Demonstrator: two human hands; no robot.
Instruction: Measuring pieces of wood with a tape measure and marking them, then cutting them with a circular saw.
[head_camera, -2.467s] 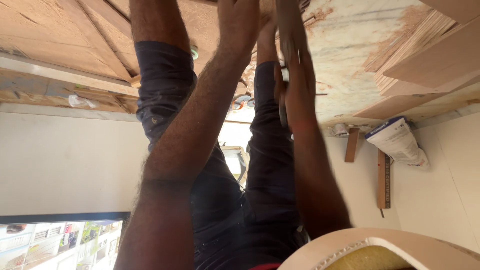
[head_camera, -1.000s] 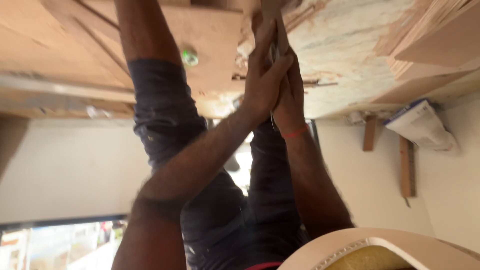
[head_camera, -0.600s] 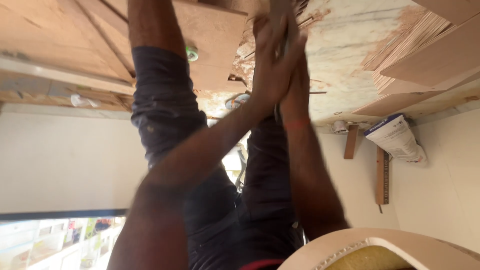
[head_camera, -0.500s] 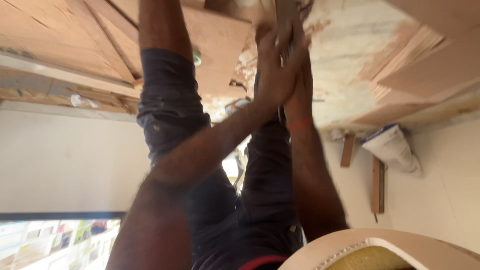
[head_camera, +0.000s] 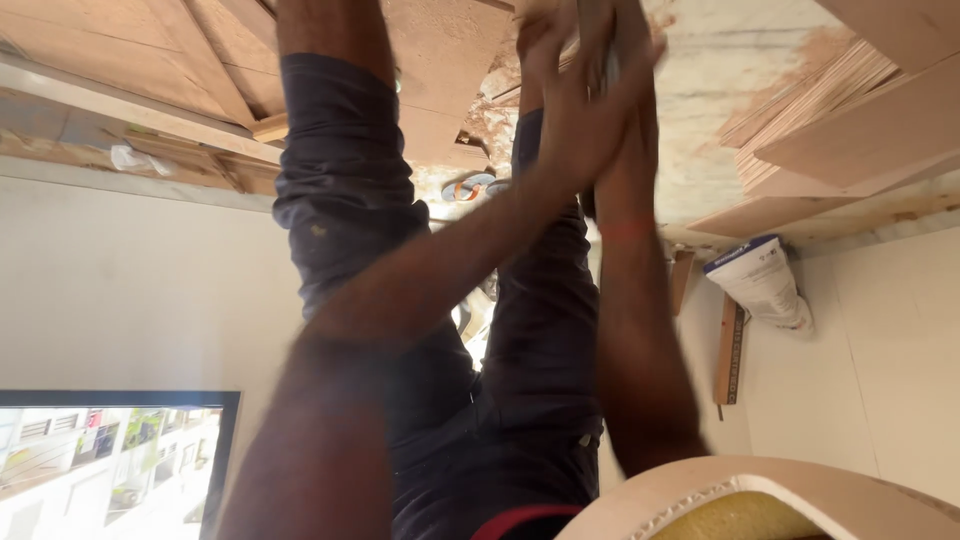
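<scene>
1. Grey and thin, a narrow strip (head_camera: 607, 62) is seen at 12 o'clock from both hands, its long axis running from 6 to 12 o'clock towards the floor at the top of the view; its material cannot be told through the blur.
2. The left hand (head_camera: 585, 120) is closed around the strip, with fingertips splayed towards 1 o'clock, and it lies nearer the camera.
3. The right hand (head_camera: 628, 150) is pressed against the left from 3 o'clock and is largely hidden by it; whether it grips cannot be told. A red thread (head_camera: 625, 230) is worn at its wrist.
4. Dark trousers (head_camera: 340, 180) are seen at 9 o'clock of the hands.
5. Pale, veined stone floor (head_camera: 720, 60), stained brown, is seen behind the hands, with flat plywood sheets (head_camera: 180, 60) at 9 o'clock and a layered stack of plywood strips (head_camera: 800, 100) at 3 o'clock.
6. A white sack (head_camera: 760, 285) is leaned on the wall at 4 o'clock, beside a wooden batten (head_camera: 728, 350).
</scene>
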